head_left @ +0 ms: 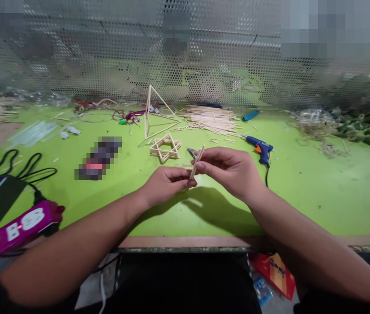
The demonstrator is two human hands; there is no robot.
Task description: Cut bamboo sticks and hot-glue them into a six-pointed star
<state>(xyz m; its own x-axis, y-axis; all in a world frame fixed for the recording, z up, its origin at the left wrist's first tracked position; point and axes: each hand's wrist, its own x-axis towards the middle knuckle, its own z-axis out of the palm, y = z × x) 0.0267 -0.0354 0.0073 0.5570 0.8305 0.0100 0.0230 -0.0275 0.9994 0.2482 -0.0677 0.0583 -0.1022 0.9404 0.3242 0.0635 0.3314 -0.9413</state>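
Both hands meet over the green table, pinching a few thin wooden sticks held upright between them. My left hand grips the lower end with closed fingers. My right hand pinches the sticks higher up from the right. Just behind them lies a flat star made of glued sticks, and further back stands a stick pyramid.
A blue glue gun lies right of my hands, its cord running forward. A pile of loose sticks sits at the back. A pink power strip and black cables occupy the left. Perforated metal screen behind.
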